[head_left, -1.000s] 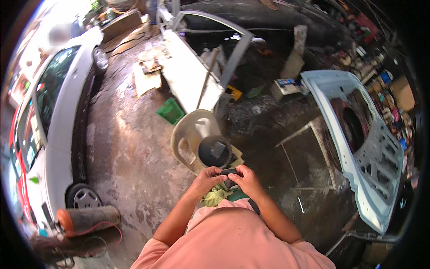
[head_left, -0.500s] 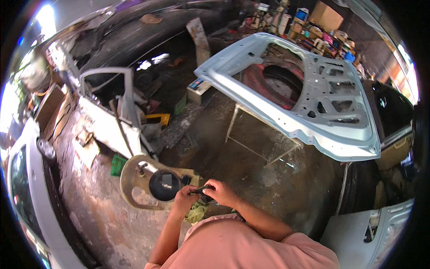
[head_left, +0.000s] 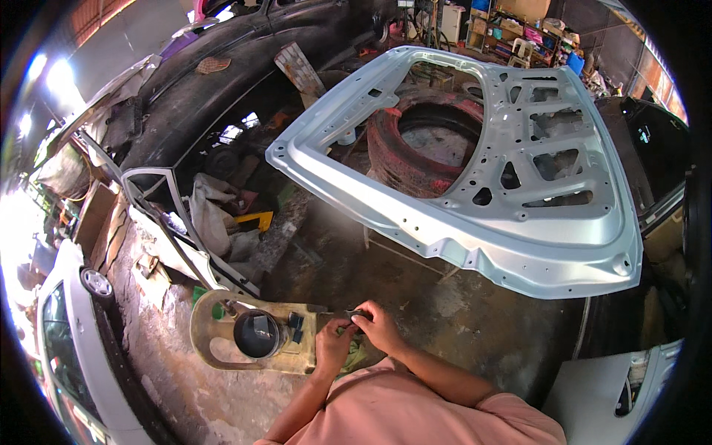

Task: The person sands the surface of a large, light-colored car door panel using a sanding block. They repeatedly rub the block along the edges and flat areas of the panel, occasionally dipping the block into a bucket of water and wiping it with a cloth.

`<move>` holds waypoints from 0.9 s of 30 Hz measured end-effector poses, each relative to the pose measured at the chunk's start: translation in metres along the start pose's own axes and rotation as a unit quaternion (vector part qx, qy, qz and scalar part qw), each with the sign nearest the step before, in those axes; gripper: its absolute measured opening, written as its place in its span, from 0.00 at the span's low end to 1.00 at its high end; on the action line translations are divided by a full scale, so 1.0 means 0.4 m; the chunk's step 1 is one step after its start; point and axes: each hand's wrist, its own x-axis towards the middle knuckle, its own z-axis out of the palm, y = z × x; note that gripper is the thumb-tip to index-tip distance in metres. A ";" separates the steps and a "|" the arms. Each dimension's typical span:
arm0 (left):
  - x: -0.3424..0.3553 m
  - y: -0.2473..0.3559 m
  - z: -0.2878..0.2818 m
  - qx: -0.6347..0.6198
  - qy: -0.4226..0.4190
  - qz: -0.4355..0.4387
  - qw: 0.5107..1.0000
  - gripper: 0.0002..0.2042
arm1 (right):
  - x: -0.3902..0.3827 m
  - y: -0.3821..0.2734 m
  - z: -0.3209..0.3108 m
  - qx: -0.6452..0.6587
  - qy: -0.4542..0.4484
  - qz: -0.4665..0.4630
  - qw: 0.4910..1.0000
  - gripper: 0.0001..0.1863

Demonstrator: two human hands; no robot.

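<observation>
**Small black piece (head_left: 360,314) held in front of a salmon-pink cloth shirt (head_left: 386,408)**

The bare right hand (head_left: 380,326) has its grip pinched on the small black piece between thumb and fingers. The bare left hand (head_left: 334,346) meets it from the left, fingers bent; whether its grip is also closed on the piece, I cannot tell. Below the hands lies a crumpled yellow-green cloth (head_left: 354,356), partly hidden.

Just left of the left hand stands a worn beige plastic chair (head_left: 300,360). On it rest a round black tub (head_left: 252,345), with a flat grey block (head_left: 261,324) in it, and a small dark block (head_left: 296,326) beside the tub.

Ahead and to the right is a pale silver-blue metal car panel (head_left: 519,252) with cut-outs; a red-and-black ring-shaped tyre (head_left: 384,152) shows through its largest opening. A white car (head_left: 90,356) stands far left.
</observation>
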 end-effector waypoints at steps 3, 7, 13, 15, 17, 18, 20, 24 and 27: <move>0.001 0.042 0.053 -0.019 -0.018 -0.008 1.000 0.13 | 0.040 0.018 -0.083 0.049 -0.059 0.042 0.996 0.10; 0.019 0.058 0.119 -0.020 -0.036 -0.023 0.999 0.13 | 0.060 0.036 -0.179 0.005 -0.116 0.041 0.992 0.12; 0.055 0.099 0.176 -0.046 -0.093 0.002 0.995 0.13 | 0.059 0.086 -0.285 0.113 -0.098 0.087 0.985 0.14; 0.071 0.141 0.188 -0.044 -0.117 0.036 0.991 0.11 | 0.072 0.122 -0.325 0.082 -0.112 0.087 0.986 0.14; 0.086 0.151 0.206 -0.097 -0.170 0.003 0.981 0.07 | 0.072 0.101 -0.357 0.118 -0.097 0.102 0.983 0.13; 0.097 0.153 0.220 -0.134 -0.184 -0.018 0.974 0.07 | 0.080 0.094 -0.375 0.135 -0.087 0.106 0.981 0.13; 0.112 0.157 0.237 -0.206 -0.207 -0.058 0.955 0.06 | 0.079 0.089 -0.397 0.117 -0.081 0.090 0.986 0.11; 0.136 0.187 0.232 -0.196 -0.187 -0.032 0.962 0.06 | 0.068 0.037 -0.422 0.067 -0.069 0.072 0.993 0.10; 0.159 0.154 0.228 -0.220 -0.204 -0.051 0.953 0.05 | 0.068 0.003 -0.412 0.043 -0.079 0.086 0.992 0.11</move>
